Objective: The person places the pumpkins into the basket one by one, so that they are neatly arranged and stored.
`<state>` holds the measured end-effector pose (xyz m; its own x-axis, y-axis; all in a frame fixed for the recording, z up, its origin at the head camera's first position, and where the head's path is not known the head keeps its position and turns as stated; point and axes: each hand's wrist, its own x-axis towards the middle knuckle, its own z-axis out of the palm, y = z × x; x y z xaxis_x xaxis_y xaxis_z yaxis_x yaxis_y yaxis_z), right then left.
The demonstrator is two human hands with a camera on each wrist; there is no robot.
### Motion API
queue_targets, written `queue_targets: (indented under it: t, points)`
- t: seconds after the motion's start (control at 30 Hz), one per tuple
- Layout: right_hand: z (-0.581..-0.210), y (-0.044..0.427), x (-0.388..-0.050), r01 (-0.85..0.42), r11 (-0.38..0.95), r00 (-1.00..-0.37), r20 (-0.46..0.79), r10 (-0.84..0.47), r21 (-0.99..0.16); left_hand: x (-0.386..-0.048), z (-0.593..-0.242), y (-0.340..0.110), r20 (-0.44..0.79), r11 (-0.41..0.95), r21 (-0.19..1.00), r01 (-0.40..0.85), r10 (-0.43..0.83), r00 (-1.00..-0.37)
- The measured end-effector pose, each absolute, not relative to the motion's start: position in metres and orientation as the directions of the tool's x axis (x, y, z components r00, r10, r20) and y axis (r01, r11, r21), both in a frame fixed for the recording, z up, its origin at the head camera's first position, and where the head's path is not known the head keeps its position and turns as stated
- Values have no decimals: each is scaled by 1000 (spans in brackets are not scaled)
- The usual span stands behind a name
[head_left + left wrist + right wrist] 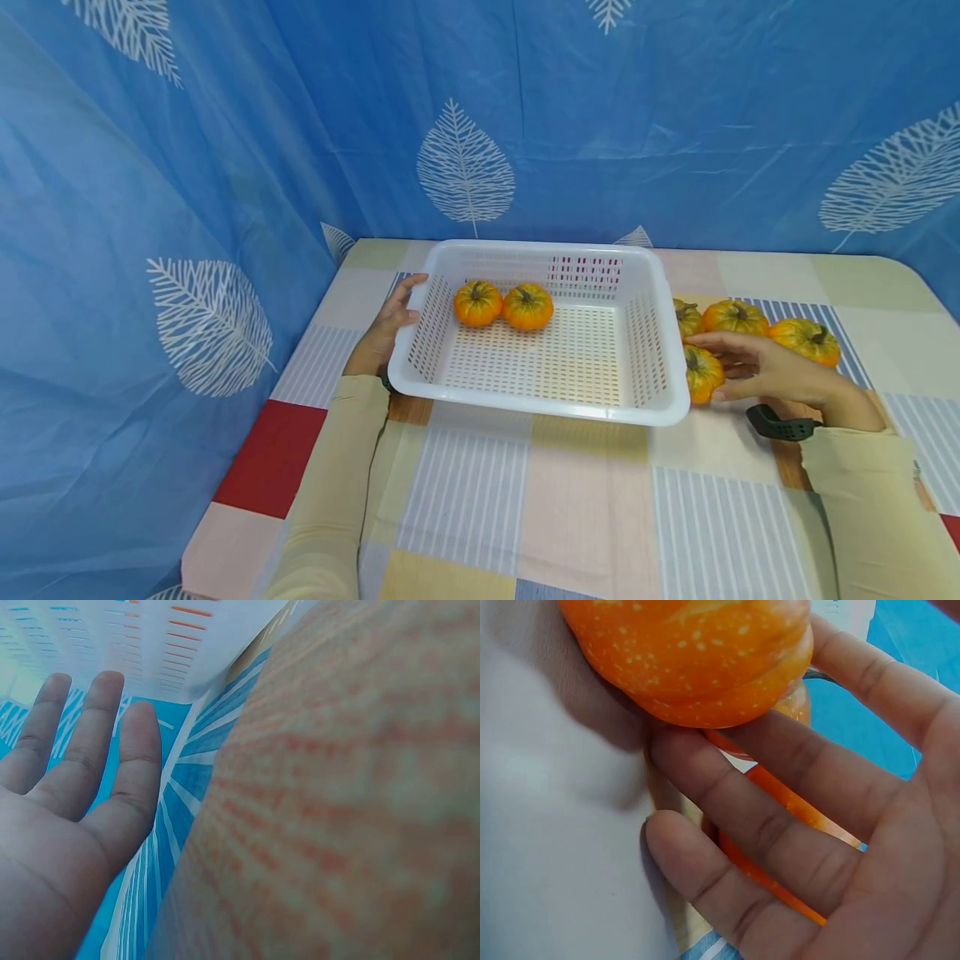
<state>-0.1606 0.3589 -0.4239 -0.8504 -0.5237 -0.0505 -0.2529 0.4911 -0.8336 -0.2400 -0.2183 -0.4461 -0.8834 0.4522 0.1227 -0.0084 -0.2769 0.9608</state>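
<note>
A white slotted basket (570, 410) holds two orange pumpkins (477, 303) side by side near its back left. My left hand (384, 333) is at the basket's left rim; in the left wrist view three fingers of that hand (82, 772) stand fairly straight beside the slotted wall (157, 645). Just right of the basket, my right hand (757, 367) has its fingers and thumb around a pumpkin (702, 375). Seen from the right wrist, the fingers of this hand (802, 802) reach behind and under the pumpkin (697, 660), which rests low beside a pale surface.
Behind the right hand lie more pumpkins: one (686, 318) partly hidden by the basket's rim, another (735, 317) beside it, and one (807, 341) farther right. A patchwork cloth (585, 517) covers the table. Blue curtains (570, 125) with white leaves hang behind and at the left.
</note>
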Motion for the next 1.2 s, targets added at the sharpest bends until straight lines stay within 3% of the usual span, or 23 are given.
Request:
queue_targets:
  t: [1.2]
  points:
    - [-409, 371, -154, -275, 417, -820, -16, -572, -866, -241, -447, -218, 128, -274, 962, -2, 457, -880]
